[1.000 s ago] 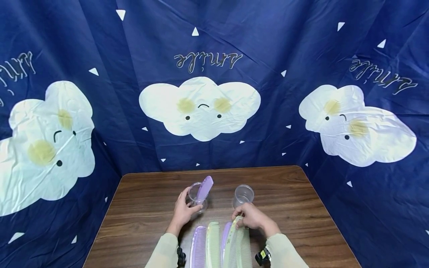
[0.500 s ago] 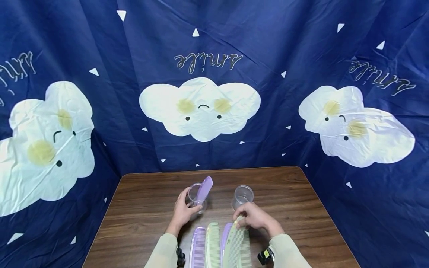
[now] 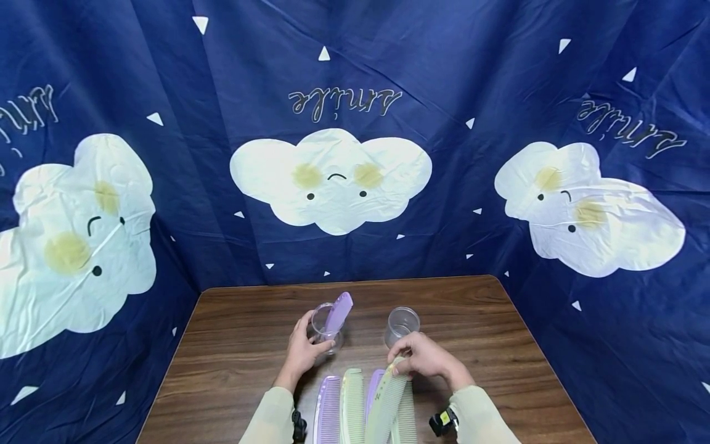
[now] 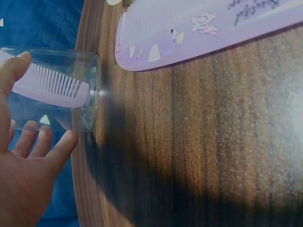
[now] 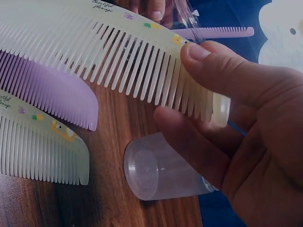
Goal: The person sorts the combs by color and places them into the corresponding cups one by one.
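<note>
A clear plastic cup [image 3: 319,322] stands on the table with a purple comb [image 3: 339,311] leaning inside it. My left hand [image 3: 301,354] holds this cup, thumb on one side and fingers on the other, as the left wrist view also shows. With thumb and fingers my right hand [image 3: 426,357] pinches the end of a pale green comb [image 5: 137,45]. That comb is lifted at a slant above the other combs, its teeth facing right in the head view. Just beyond the right hand is a second clear cup [image 3: 403,322], with no comb in it.
Below the hands lie a purple comb [image 3: 328,410], a green comb [image 3: 352,407], another purple comb [image 3: 374,383] partly covered by the held one, and a green comb [image 3: 407,416] at the right. Blue cloth with clouds [image 3: 333,179] surrounds the wooden table [image 3: 233,345].
My right hand has raised the green comb slightly and shifted it a little right, off the comb beneath. The left hand, its cup and the purple comb stay where they were.
</note>
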Demonstrator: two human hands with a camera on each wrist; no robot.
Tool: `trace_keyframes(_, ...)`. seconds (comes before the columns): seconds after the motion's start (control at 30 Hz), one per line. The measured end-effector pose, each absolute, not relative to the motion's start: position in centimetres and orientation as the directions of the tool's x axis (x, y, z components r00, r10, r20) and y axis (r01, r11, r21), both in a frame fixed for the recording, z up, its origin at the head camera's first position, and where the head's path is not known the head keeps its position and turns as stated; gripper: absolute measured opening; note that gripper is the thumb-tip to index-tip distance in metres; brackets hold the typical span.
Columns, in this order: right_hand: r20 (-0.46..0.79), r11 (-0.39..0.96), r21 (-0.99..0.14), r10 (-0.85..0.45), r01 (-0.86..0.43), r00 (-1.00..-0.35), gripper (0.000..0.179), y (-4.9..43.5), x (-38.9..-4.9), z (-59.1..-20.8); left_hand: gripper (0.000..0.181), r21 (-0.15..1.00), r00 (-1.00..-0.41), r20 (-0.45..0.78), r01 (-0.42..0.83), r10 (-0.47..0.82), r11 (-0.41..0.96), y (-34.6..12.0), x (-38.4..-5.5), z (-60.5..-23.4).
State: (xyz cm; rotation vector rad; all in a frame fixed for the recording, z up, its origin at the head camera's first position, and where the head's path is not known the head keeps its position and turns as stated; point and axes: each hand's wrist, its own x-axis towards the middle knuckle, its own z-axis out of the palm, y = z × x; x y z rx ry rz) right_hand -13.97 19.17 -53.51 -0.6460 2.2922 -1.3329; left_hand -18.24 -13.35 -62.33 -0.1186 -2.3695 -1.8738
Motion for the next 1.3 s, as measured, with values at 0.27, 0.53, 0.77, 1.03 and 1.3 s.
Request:
trace_keyframes(0.27,-0.107,0.407,-0.899,-0.558,-0.159,-0.823,0.013,19.5,-13.9,-53.0,0.092,0.957,-0.99,0.141,0.133,-0.011,0.258,-13.4,-18.2,-62.3)
trace_keyframes(0.53,-0.07,0.376,-0.912,-0.537,-0.165,-0.84,0.014,19.8,-14.0,-52.2,0.092,0.957,-0.99,0.143,0.134,-0.017,0.258,-13.4,-18.2,-62.3)
trace_keyframes(0.77,-0.017,0.356,-0.914,-0.511,-0.194,-0.86,0.011,19.8,-14.2,-51.8,0.092,0.958,-0.989,0.15,0.14,-0.019,0.251,-13.3,-18.2,-62.3)
trace_keyframes(1.03,0.138,0.334,-0.896,-0.418,-0.293,-0.898,0.013,20.0,-14.6,-51.9,0.091,0.954,-0.987,0.157,0.145,-0.024,0.264,-13.3,-18.1,-62.3)
trace_keyframes(1.3,0.105,0.3,-0.926,-0.383,-0.231,-0.918,0.015,19.6,-14.5,-51.2,0.092,0.959,-0.988,0.152,0.141,-0.026,0.244,-13.3,-18.1,-62.2)
